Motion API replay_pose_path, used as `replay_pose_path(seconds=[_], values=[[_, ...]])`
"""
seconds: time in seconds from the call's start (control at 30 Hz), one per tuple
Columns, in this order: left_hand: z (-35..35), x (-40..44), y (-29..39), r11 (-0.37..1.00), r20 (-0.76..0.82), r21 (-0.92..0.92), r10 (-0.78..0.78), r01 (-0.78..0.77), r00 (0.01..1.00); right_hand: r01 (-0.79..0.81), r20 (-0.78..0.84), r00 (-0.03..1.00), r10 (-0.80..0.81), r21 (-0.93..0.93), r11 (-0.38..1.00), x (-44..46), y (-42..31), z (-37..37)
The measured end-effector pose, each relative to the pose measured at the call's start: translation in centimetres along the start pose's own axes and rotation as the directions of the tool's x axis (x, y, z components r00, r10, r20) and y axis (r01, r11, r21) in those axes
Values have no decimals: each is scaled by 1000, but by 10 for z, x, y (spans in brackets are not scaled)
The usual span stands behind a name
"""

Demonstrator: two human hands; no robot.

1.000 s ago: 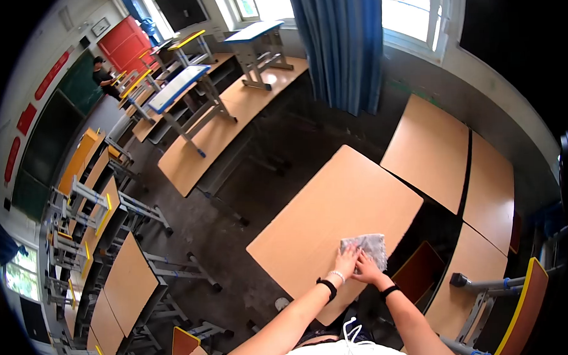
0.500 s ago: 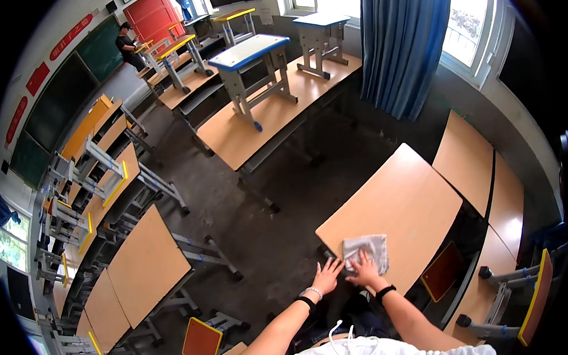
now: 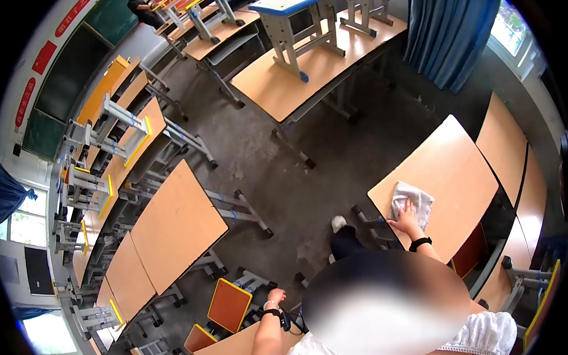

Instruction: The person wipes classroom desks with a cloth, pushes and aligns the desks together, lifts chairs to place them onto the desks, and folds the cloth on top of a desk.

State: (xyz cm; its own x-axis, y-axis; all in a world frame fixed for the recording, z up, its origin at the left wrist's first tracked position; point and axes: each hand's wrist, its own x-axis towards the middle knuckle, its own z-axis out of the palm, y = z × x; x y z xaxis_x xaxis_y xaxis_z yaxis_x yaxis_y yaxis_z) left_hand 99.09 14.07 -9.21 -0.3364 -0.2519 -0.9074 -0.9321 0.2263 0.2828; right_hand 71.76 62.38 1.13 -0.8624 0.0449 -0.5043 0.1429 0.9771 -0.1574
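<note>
A pale grey cloth (image 3: 415,197) lies on the near left part of a wooden desktop (image 3: 454,165). My right hand (image 3: 407,219) rests flat on the cloth's lower edge, fingers stretched over it and thumb out to the side. A black band circles that wrist. Away to the left, my left hand (image 3: 275,297) hangs beside my body, close to a stool with an orange-brown seat (image 3: 229,304). Its fingers look bent inward and nothing shows in them. It wears a beaded bracelet and a black band.
Left stands another row of desks (image 3: 179,228). A long desk ahead bears upturned-looking stools with a blue-edged top (image 3: 296,2). Desks (image 3: 503,141) adjoin on the right, below a blue curtain (image 3: 451,37). A person (image 3: 143,10) stands far off near the chalkboard (image 3: 65,79).
My left hand has left the desk edge and swung down to the left, its fingers bending. My right hand stays on the cloth. The view has tilted down and turned left.
</note>
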Motion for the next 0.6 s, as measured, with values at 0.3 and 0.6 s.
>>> replay_pose_path(seconds=[0.3,0.6], values=[[-37,61,55,995,192,48,72,-82,979,-220,-344,898,276,193,956,71,-34,8],[-24,97,384,163,565,719,429,-675,705,-182,-505,768,394,417,890,84,-73,-21]])
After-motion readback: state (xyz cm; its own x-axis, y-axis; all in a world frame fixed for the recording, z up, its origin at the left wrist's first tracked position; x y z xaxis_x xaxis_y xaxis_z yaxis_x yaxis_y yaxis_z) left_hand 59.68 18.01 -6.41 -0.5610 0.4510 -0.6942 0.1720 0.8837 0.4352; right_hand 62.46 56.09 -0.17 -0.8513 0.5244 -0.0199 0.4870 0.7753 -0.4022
